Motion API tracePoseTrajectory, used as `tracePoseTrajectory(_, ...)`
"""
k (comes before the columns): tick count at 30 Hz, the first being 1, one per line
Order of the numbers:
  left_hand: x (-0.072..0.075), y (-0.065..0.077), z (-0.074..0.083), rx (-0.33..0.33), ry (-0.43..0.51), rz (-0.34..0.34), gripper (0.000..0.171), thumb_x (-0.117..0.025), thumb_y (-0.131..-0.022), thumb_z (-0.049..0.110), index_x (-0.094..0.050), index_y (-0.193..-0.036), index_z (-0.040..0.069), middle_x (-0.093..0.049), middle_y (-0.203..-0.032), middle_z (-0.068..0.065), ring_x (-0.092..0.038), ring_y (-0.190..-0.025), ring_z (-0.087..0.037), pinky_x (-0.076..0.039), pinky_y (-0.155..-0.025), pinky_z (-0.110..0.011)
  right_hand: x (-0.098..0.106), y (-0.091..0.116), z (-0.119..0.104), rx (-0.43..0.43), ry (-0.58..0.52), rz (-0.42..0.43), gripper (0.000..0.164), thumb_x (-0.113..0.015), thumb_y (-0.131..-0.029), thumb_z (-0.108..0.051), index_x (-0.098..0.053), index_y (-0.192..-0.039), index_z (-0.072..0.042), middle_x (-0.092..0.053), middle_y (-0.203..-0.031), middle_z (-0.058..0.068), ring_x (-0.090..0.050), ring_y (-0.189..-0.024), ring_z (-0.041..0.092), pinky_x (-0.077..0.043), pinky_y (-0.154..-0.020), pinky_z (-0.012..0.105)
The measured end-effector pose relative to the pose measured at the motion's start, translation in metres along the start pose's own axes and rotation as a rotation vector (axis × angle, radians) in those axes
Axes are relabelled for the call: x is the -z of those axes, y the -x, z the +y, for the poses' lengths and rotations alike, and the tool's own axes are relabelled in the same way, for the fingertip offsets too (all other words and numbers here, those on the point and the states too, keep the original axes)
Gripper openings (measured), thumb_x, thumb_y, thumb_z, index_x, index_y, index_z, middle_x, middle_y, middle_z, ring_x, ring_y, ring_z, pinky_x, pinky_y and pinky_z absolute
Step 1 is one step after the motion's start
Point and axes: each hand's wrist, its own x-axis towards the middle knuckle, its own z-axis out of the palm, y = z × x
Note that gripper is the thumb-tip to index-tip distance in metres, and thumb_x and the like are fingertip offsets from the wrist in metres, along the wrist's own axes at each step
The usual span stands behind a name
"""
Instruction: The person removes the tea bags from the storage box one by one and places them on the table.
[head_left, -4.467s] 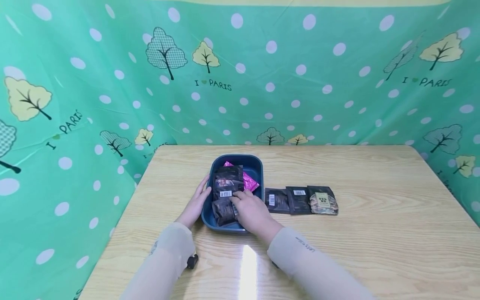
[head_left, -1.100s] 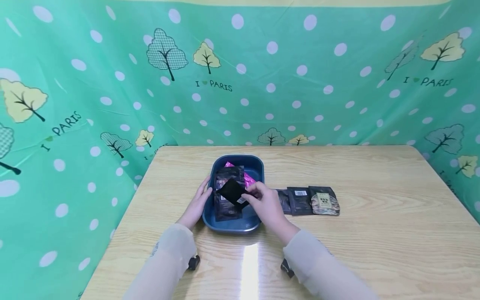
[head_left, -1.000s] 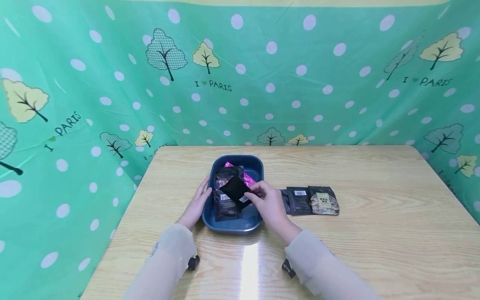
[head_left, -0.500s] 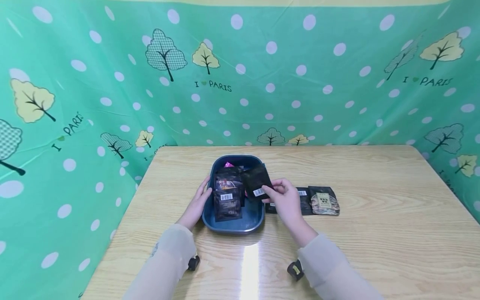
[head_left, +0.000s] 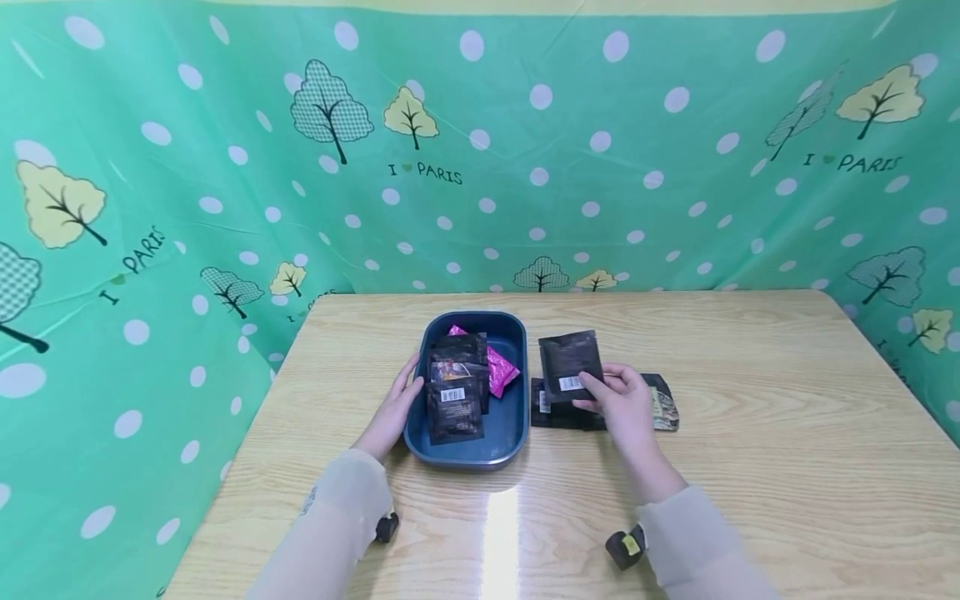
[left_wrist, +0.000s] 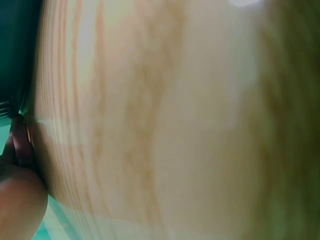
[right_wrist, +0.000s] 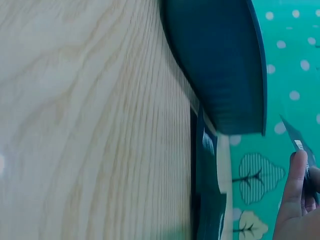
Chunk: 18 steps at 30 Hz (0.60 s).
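1. Fingers (head_left: 593, 388) of the right hand (head_left: 627, 408) pinch a black packet (head_left: 568, 360) above a row of packets (head_left: 557, 416) on the table (head_left: 757, 475).
2. Beside the row, a blue tub (head_left: 472, 459) holds black and pink packets (head_left: 456, 419).
3. The left hand (head_left: 393, 410) lies straight-fingered against the tub.

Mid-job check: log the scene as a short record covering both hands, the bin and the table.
Left hand: rests against the left side of the blue bin
Right hand: pinches a black packet, barcode label showing
Held packet height: raised off the table
Bin contents: overlapping dark packets, one pink packet
Right of bin: row of packets on the table, partly hidden by the right hand and held packet
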Motion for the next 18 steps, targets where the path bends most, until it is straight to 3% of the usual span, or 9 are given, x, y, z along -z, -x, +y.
tracePoseTrajectory(5,0.000,0.002,0.002,0.002,-0.007,0.004,0.055,-0.035,-0.106,0.046,-0.016,-0.157,0.041,-0.005,-0.168,0.001,0.001,-0.155,-0.030,-0.003,-0.123,-0.057,0.014,-0.003,0.003,0.020,-0.027,0.061,0.024,-0.067,-0.089,0.003,-0.051,-0.108,0.001,-0.065,-0.077,-0.006,-0.068,-0.070,0.006,-0.061,-0.063,0.027)
tracePoseTrajectory(18,0.000,0.001,0.002,0.009,-0.014,-0.007,0.056,-0.033,-0.106,0.048,-0.013,-0.158,0.040,-0.003,-0.169,0.000,0.002,-0.155,-0.031,-0.004,-0.123,-0.058,0.047,-0.013,0.002,-0.072,0.008,0.129,0.033,-0.068,-0.092,-0.005,-0.049,-0.119,-0.001,-0.066,-0.080,-0.011,-0.068,-0.069,0.005,-0.060,-0.066,0.024)
